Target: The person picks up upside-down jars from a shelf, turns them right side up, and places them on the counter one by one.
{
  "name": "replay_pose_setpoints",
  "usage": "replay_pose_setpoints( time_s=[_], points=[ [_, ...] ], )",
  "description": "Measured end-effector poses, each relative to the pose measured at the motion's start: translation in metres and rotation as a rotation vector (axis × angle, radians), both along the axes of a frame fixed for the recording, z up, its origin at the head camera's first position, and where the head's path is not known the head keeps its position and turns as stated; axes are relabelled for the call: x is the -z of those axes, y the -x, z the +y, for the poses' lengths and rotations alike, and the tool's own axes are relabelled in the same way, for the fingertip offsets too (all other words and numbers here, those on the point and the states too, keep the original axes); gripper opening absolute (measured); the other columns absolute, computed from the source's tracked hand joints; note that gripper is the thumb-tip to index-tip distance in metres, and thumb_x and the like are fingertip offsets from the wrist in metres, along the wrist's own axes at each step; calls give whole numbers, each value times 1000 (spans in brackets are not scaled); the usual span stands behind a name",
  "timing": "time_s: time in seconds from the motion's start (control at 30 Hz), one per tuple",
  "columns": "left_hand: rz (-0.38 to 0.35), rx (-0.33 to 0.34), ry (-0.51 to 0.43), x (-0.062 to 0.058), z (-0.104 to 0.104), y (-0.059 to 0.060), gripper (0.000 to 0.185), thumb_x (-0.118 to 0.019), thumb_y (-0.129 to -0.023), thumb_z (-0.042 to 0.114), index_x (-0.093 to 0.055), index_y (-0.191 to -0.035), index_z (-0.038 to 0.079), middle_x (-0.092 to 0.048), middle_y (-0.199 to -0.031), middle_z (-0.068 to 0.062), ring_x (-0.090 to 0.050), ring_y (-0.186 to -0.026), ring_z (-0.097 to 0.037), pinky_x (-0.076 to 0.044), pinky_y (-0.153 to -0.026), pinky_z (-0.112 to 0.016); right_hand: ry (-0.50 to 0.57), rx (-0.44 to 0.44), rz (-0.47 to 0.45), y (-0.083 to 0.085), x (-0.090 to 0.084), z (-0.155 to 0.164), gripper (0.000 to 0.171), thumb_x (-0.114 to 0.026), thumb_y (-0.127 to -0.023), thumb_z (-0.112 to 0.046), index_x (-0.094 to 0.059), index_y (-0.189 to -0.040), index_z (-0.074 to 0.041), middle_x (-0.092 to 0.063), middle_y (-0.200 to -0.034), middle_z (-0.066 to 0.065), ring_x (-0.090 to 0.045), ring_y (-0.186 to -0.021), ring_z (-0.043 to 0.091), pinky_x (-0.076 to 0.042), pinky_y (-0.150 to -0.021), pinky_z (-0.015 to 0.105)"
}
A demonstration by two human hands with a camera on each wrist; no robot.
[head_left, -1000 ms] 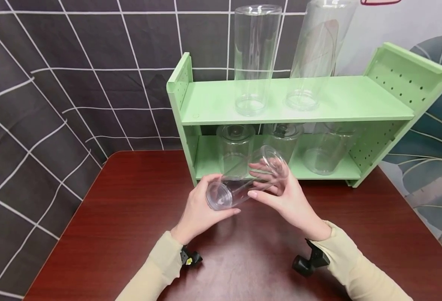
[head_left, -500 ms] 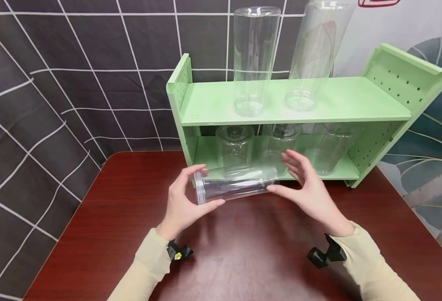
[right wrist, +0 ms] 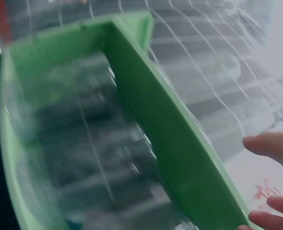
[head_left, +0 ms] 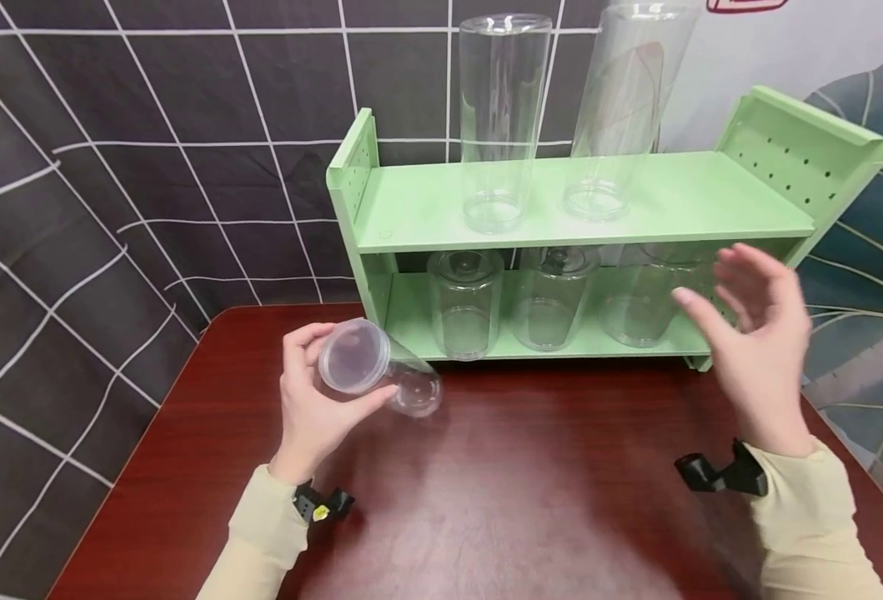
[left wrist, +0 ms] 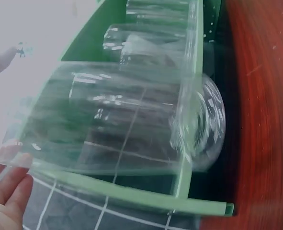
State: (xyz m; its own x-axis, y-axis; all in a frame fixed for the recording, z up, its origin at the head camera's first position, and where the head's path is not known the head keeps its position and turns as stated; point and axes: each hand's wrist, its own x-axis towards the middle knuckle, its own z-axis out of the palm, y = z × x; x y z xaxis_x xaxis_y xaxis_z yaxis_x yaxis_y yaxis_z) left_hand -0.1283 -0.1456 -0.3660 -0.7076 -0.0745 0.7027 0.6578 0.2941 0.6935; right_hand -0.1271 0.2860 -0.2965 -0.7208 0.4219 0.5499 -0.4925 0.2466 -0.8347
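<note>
My left hand [head_left: 313, 417] grips a clear plastic jar [head_left: 354, 358] near one end, thumb below and fingers round its far side. The jar is held tilted over the table, with a flat frosted round end facing up toward me and the other end pointing away to the right. In the left wrist view the same jar [left wrist: 127, 124] lies across the picture, with fingertips at its left end. My right hand [head_left: 764, 342] is raised at the right end of the shelf, thumb and fingers spread apart, holding nothing. In the right wrist view its fingers [right wrist: 270, 143] show at the right edge.
A light green two-tier shelf [head_left: 411, 225] stands at the back of the red-brown table [head_left: 501, 483]. Its top bears two tall clear jars, a left one [head_left: 499, 117] and a right one [head_left: 624, 108]. Three more clear jars stand on the lower tier, one [head_left: 465, 308] at the left.
My left hand has carried the jar left and turned it so its flat round end faces me. My right hand has let go of the jar and moved right and up.
</note>
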Motion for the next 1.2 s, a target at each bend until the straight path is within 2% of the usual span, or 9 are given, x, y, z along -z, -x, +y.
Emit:
replay_pose_setpoints(
  time_s=[0.17, 0.3, 0.43, 0.57, 0.67, 0.77, 0.87, 1.03, 1.2],
  points=[
    [9, -33, -64, -7, -8, -5, 93, -97, -52, -6, -46, -129, -9, -68, -121, -12, -62, -112, -25, -49, -97, -30, 61, 274, 18, 7, -5, 29, 55, -84, -80, 2, -63, -130, -8, -63, -126, 9, -59, -116, 22, -45, -103, 26],
    [30, -61, -76, -19, -11, -14, 87, -92, -55, -12, -45, -128, -14, -62, -123, -18, -60, -113, -24, -48, -99, -30, 132, 409, -13, 16, -5, 49, 51, -83, -82, -1, -63, -127, -11, -60, -125, 6, -57, -114, 15, -43, -102, 24],
    [43, -113, -68, -26, -15, -18, 83, -89, -58, -13, -46, -128, -14, -60, -124, -19, -58, -114, -22, -45, -100, -28, 114, 485, -125, 27, -2, 66, 55, -78, -88, -6, -56, -137, -17, -54, -135, -1, -51, -123, 11, -37, -106, 19],
    [38, -194, -56, -26, -21, -12, 81, -89, -61, -11, -49, -130, -12, -63, -126, -18, -59, -115, -19, -44, -101, -29, 192, 424, -189, 39, 0, 81, 58, -76, -88, -6, -58, -141, -19, -55, -141, -2, -52, -128, 9, -34, -110, 16],
    [18, -248, -71, -25, -28, -5, 79, -90, -64, -10, -51, -133, -10, -64, -127, -16, -60, -116, -20, -46, -100, -29, 220, 387, -191, 47, 4, 88, 48, -79, -87, -8, -68, -132, -19, -67, -130, -2, -63, -112, 2, -42, -104, 17],
    [-12, -286, -103, -26, -33, 3, 78, -90, -66, -10, -52, -135, -6, -64, -129, -14, -60, -117, -22, -49, -99, -29, 168, 396, -194, 52, 7, 90, 35, -82, -86, -13, -77, -120, -20, -74, -110, -6, -68, -89, -2, -49, -91, 13],
    [-39, -320, -114, -28, -38, 12, 76, -90, -70, -7, -52, -136, -4, -64, -129, -13, -60, -116, -20, -49, -97, -27, 119, 424, -213, 54, 10, 90, 29, -82, -87, -17, -79, -116, -21, -74, -98, -10, -67, -83, 0, -48, -84, 13],
    [-74, -357, -112, -30, -42, 25, 74, -91, -72, -1, -52, -136, -3, -65, -128, -9, -60, -114, -10, -49, -95, -24, 75, 425, -254, 54, 11, 92, 29, -80, -88, -20, -79, -117, -22, -73, -94, -14, -65, -82, -1, -48, -79, 13],
    [-105, -376, -126, -29, -40, 40, 73, -90, -75, 4, -52, -136, -3, -66, -128, -10, -60, -110, -9, -50, -93, -24, 70, 333, -340, 51, -2, 104, 32, -78, -91, -25, -76, -122, -20, -71, -98, -13, -64, -80, 0, -50, -63, 6]
  ],
)
